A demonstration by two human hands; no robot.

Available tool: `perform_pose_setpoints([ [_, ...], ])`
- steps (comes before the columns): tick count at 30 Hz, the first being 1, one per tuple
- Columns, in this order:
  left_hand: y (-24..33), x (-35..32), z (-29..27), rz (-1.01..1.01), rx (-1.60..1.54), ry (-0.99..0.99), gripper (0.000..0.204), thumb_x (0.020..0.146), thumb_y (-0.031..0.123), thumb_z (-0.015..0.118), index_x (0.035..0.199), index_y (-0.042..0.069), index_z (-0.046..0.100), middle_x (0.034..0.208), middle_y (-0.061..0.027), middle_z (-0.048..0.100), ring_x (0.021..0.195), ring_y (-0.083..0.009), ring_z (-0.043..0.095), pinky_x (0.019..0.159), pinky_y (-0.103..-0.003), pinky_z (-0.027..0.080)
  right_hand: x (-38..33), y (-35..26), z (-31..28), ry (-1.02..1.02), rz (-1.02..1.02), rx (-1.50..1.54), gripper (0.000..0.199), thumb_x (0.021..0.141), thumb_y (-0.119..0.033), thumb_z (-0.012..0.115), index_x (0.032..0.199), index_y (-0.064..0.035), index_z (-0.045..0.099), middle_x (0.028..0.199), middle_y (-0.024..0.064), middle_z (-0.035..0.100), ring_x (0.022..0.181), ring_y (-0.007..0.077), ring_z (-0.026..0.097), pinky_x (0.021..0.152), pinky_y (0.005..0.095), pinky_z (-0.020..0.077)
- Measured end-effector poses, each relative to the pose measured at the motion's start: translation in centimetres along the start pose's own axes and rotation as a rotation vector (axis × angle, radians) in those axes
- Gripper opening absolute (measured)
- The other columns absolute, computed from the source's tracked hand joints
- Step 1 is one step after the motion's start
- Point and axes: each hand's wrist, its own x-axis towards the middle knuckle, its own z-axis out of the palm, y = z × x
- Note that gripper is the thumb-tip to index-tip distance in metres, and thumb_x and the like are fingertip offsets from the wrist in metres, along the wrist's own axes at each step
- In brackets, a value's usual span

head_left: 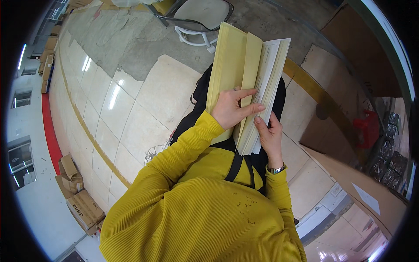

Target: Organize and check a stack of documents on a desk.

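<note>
On my lap lies an open book (229, 56) with pale yellow leaves on its left side and a thick block of white and cream pages on its right. A narrow yellow leaf (252, 56) stands up near the middle. My left hand (231, 109) reaches across the left side, curled around the yellow leaves. Its index finger and thumb lie apart over the printed white page (268, 65). My right hand (271, 136) grips the right edge of the book, thumb on the pages and the other fingers partly hidden behind. A metal watch circles that wrist.
A grey chair (198, 13) with white legs stands beyond the book. Cardboard boxes (83, 205) sit along the left wall, and a large carton (349, 179) is close on my right. Behind it are a red plastic item (367, 129) and wrapped bundles (393, 161).
</note>
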Motion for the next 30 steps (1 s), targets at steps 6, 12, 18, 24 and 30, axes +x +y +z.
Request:
perform_pose_setpoints([
  [6, -0.5, 0.3, -0.3, -0.063, -0.023, -0.057, 0.050, 0.072, 0.035, 0.076, 0.106, -0.001, 0.064, 0.076, -0.0145, 0.063, 0.052, -0.0136, 0.049, 0.052, -0.027, 0.043, 0.0, 0.0, 0.0, -0.011, 0.001, 0.032, 0.032, 0.088, -0.015, 0.060, 0.115, 0.0007, 0.054, 0.088, 0.0045, 0.064, 0.078, 0.0062, 0.055, 0.071, 0.0224, 0.0462],
  [12, -0.7, 0.4, -0.6, -0.113, -0.108, -0.126, 0.041, 0.075, 0.024, 0.076, 0.109, 0.002, 0.065, 0.079, -0.0030, 0.060, 0.057, -0.0035, 0.042, 0.051, -0.019, 0.035, 0.1, 0.0, 0.1, -0.008, -0.022, 0.045, 0.032, 0.088, -0.016, 0.060, 0.115, 0.0007, 0.054, 0.088, 0.0039, 0.064, 0.077, 0.0062, 0.055, 0.070, 0.0223, 0.0459],
  [18, -1.3, 0.5, -0.6, -0.102, -0.110, -0.137, 0.038, 0.077, 0.022, 0.074, 0.107, 0.002, 0.065, 0.078, -0.0012, 0.059, 0.058, -0.0037, 0.041, 0.052, -0.019, 0.034, 0.0, 0.1, 0.1, -0.019, 0.025, 0.073, 0.032, 0.088, -0.016, 0.060, 0.115, 0.0004, 0.054, 0.087, 0.0034, 0.063, 0.076, 0.0053, 0.054, 0.069, 0.0217, 0.0454],
  [24, -1.9, 0.6, -0.8, -0.089, -0.135, -0.164, 0.031, 0.079, 0.018, 0.072, 0.105, 0.001, 0.065, 0.079, -0.0012, 0.059, 0.059, -0.0033, 0.041, 0.052, -0.019, 0.034, 0.1, -0.1, 0.1, -0.018, 0.006, 0.047, 0.032, 0.088, -0.016, 0.060, 0.115, 0.0002, 0.054, 0.086, 0.0027, 0.063, 0.074, 0.0047, 0.053, 0.068, 0.0213, 0.0452],
  [30, -1.2, 0.2, 0.5, -0.042, -0.066, 0.059, 0.018, 0.081, 0.014, 0.067, 0.086, -0.003, 0.066, 0.066, -0.0020, 0.056, 0.053, -0.0072, 0.045, 0.048, -0.024, 0.035, 0.1, -0.1, 0.1, -0.006, 0.015, 0.044, 0.031, 0.088, -0.015, 0.059, 0.115, 0.0007, 0.053, 0.087, 0.0027, 0.063, 0.075, 0.0044, 0.053, 0.069, 0.0212, 0.0452],
])
